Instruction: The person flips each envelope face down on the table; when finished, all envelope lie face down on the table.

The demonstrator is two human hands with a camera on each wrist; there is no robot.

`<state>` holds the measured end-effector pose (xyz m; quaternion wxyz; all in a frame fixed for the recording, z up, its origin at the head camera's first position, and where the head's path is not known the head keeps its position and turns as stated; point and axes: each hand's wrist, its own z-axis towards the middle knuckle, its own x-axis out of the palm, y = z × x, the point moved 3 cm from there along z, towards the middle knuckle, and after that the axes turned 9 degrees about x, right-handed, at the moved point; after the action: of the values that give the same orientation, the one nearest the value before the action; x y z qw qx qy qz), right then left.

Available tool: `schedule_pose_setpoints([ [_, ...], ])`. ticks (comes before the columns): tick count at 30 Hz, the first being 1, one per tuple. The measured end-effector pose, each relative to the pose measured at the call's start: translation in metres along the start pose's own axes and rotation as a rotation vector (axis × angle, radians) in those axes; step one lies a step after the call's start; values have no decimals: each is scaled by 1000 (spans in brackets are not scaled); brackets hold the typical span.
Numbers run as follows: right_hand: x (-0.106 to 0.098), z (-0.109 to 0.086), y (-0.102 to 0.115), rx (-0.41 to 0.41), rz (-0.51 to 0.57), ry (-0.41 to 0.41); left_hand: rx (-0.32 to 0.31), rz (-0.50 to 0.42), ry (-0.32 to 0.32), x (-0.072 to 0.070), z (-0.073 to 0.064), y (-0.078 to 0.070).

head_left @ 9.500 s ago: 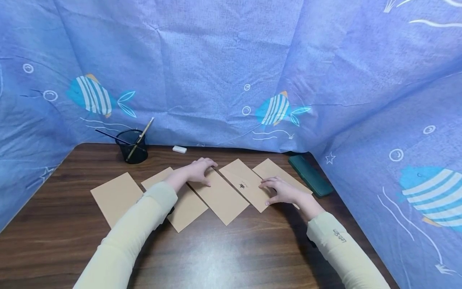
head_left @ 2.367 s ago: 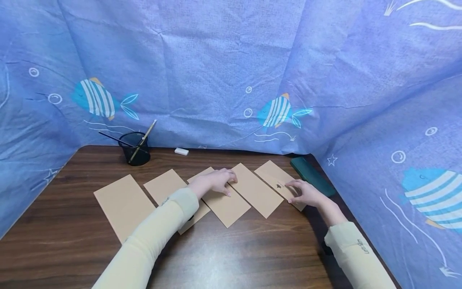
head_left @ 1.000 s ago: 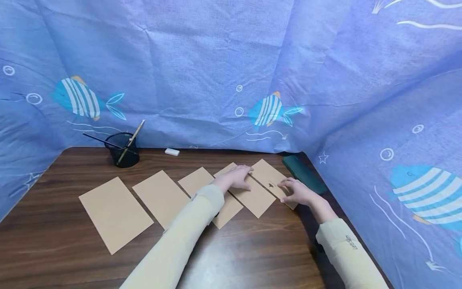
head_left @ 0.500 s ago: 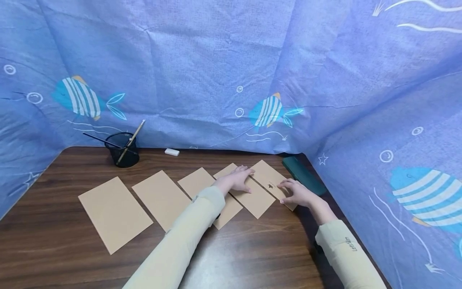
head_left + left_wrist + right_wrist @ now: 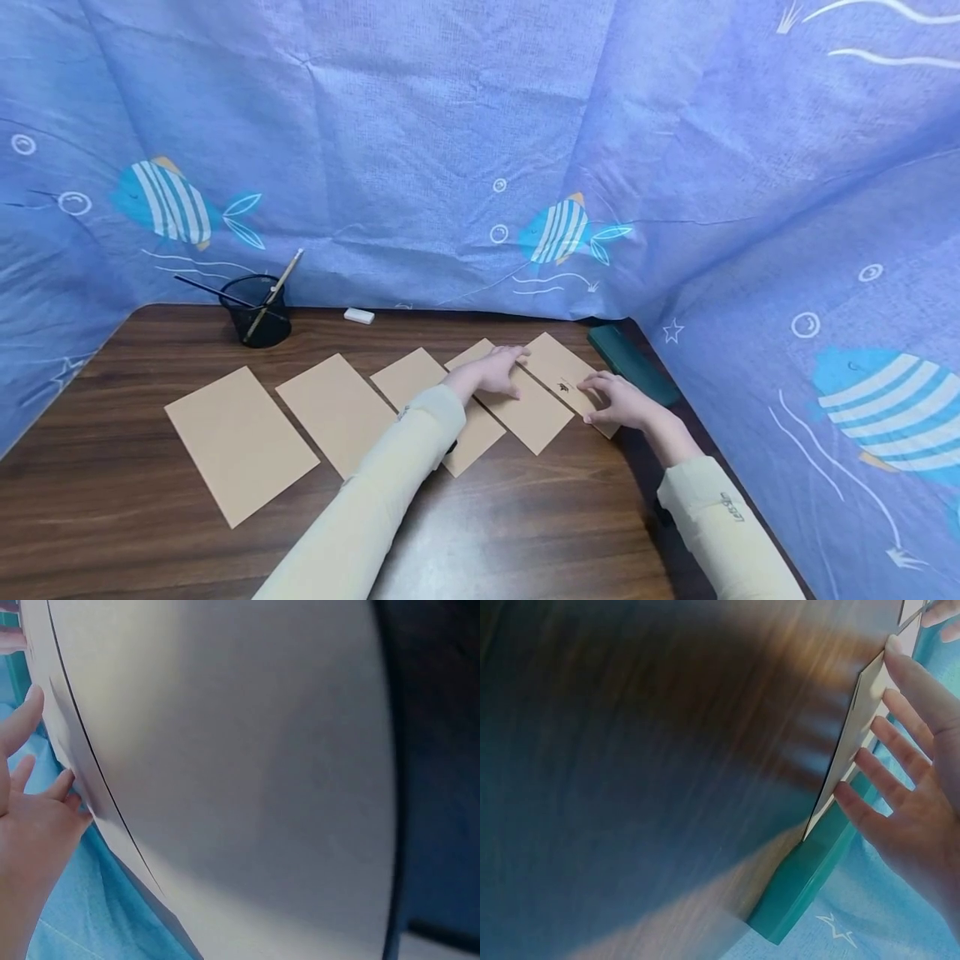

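Thin kraft-brown notebooks lie in a slanted row on the table. The rightmost notebook (image 5: 552, 358) shows a small black crown-like print; the second notebook from the right (image 5: 534, 419) looks plain. My left hand (image 5: 491, 372) reaches over that plain one, thumb and fingers apart, fingertips at the seam between the two. In the left wrist view, the fingertips (image 5: 63, 784) lie right at an edge. My right hand (image 5: 619, 401) rests at the rightmost notebook's right part, covering some of it. The right wrist view shows its fingers (image 5: 891, 739) spread along the edge, thumb opposite.
Three more plain notebooks continue leftward, ending with the leftmost notebook (image 5: 242, 446). A dark green case (image 5: 632, 364) stands beside my right hand. At the back are a black mesh pen cup (image 5: 262, 321) with pencils and a white eraser (image 5: 359, 316). Blue fish-print cloth (image 5: 420, 167) encloses the table.
Both hands have shifted rightward along the row since the oldest frame. The crown print then showed on the second notebook from the right, now plain. Over the last second the hands barely move.
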<state>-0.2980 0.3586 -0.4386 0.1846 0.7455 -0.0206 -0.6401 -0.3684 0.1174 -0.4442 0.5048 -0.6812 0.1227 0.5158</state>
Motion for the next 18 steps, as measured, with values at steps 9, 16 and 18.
schedule_pose_setpoints([
  [9,0,1,0,-25,-19,-12,-48,-104,-44,-6,-6,1],
  [16,0,0,1,-20,-20,-12,-47,-183,-70,-8,-7,3],
  [18,-1,0,2,-22,-5,-15,-45,-198,-78,-9,-7,4],
])
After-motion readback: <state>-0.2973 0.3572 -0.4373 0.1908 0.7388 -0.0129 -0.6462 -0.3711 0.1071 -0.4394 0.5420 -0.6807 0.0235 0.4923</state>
